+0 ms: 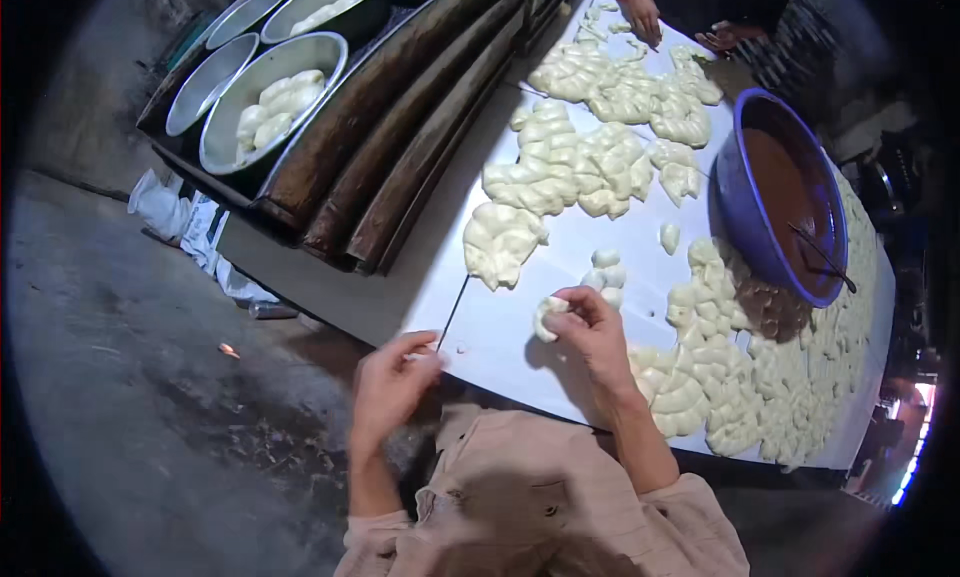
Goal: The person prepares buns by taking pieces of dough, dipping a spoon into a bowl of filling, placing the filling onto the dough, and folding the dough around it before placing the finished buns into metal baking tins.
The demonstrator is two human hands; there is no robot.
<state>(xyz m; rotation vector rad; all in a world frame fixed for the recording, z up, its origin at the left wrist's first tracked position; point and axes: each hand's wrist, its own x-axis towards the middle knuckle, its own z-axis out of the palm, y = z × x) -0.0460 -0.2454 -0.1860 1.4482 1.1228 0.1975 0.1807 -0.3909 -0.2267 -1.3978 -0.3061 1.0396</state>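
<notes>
A small piece of pale dough (546, 322) is pinched between the thumb and fingers of my right hand (592, 339), just above the white table top (500, 357). My left hand (395, 382) hovers by the table's front edge, loosely curled, with a small gap between thumb and forefinger and nothing seen in it. Beyond my right hand lie several rounded dough balls (605, 272). A patch of flattened, overlapping dough pieces (500, 242) lies ahead of my hands, and another dough patch (680, 397) spreads to the right of my right forearm.
A purple basin (740, 167) of brown paste, with a spoon (822, 257) in it, stands at the right. Long dark wooden troughs (370, 97) and metal tubs (215, 137), some holding dough, stand at the upper left. Another person's hands (640, 9) are at the far end.
</notes>
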